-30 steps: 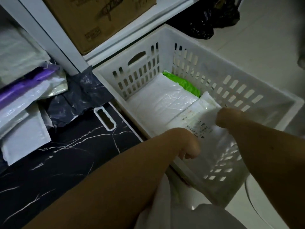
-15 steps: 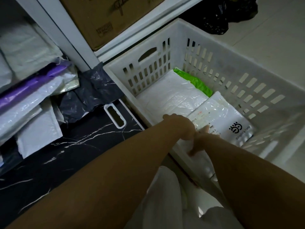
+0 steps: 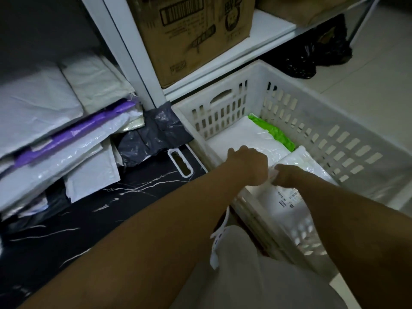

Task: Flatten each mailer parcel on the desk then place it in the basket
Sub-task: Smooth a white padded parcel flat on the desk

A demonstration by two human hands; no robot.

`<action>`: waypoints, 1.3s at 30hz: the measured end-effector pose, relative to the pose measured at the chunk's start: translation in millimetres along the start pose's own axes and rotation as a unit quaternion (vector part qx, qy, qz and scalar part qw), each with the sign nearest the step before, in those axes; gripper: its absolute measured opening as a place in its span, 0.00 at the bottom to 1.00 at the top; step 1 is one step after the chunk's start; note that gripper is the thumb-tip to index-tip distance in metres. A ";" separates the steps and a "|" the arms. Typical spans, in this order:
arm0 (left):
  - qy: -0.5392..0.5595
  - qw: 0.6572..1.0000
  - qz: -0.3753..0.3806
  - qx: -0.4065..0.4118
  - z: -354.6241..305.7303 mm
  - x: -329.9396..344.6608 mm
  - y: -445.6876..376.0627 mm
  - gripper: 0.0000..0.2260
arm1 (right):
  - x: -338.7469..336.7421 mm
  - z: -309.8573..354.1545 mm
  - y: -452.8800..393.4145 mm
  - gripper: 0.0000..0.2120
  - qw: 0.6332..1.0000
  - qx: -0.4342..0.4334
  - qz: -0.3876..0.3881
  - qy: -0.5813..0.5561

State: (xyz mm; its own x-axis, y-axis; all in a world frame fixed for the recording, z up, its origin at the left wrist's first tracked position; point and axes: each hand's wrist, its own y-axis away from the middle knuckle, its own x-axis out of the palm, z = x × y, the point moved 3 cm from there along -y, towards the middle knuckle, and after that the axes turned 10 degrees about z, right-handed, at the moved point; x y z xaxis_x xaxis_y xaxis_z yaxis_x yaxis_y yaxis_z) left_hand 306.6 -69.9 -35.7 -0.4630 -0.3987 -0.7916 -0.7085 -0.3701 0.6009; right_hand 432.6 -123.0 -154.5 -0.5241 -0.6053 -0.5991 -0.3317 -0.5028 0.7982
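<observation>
A white slotted basket (image 3: 347, 139) stands on the floor right of the black marbled desk (image 3: 107, 210). Inside it lie a large white mailer (image 3: 240, 134), a green mailer (image 3: 275, 133) behind it, and a glossy white mailer with a printed label (image 3: 305, 161) on top at the right. Both my hands are down in the basket at that top mailer's left edge. My left hand (image 3: 248, 163) and my right hand (image 3: 288, 177) have curled fingers and pinch a raised bit of its edge between them. On the desk's left, several white and purple mailers (image 3: 66, 152) lie piled.
A dark grey plastic mailer (image 3: 153, 134) lies at the desk's back right corner, by a white slotted handle piece (image 3: 180, 162). A white shelf frame holds a cardboard box (image 3: 189, 36) above the basket. A black bag (image 3: 312, 56) sits under the shelf. Pale floor tiles lie to the right.
The labelled white mailer went down from my hands into the basket and now lies flat. My hands moved together to its left edge. The view shifted right and down.
</observation>
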 end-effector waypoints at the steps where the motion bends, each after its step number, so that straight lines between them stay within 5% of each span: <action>1: 0.002 1.000 -0.021 -0.005 5.6 -5.7 6.5 0.19 | -15.7 3.2 12.0 0.24 1.000 0.002 -0.019 -0.019; 7: 0.038 0.994 -0.081 -0.059 55.6 -22.4 56.7 0.18 | -81.6 50.8 66.6 0.19 0.985 -0.013 -0.167 -0.044; 14: 0.080 0.967 -0.163 -0.176 158.6 -7.1 168.7 0.14 | -112.4 191.0 139.7 0.15 0.951 -0.136 -0.277 0.007; 23: 0.166 0.906 -0.179 -0.346 258.5 47.6 263.9 0.17 | -70.0 372.6 200.0 0.14 0.875 -0.317 -0.333 0.150; 29: 0.197 0.884 -0.179 -0.384 307.8 87.9 302.8 0.15 | -27.5 459.8 211.7 0.19 0.775 -0.373 -0.399 0.318; 39: 0.291 0.844 -0.221 -0.392 337.0 124.8 332.4 0.13 | 1.9 491.2 218.7 0.28 0.774 -0.364 -0.397 0.332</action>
State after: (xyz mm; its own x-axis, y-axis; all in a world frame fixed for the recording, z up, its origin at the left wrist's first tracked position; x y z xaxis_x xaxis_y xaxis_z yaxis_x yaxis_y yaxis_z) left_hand -166.2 40.1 27.8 0.2557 -0.3370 -0.9061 -0.0683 -0.9412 0.3308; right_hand -26.2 69.0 49.8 0.2181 0.0119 -0.9758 0.3153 -0.9472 0.0589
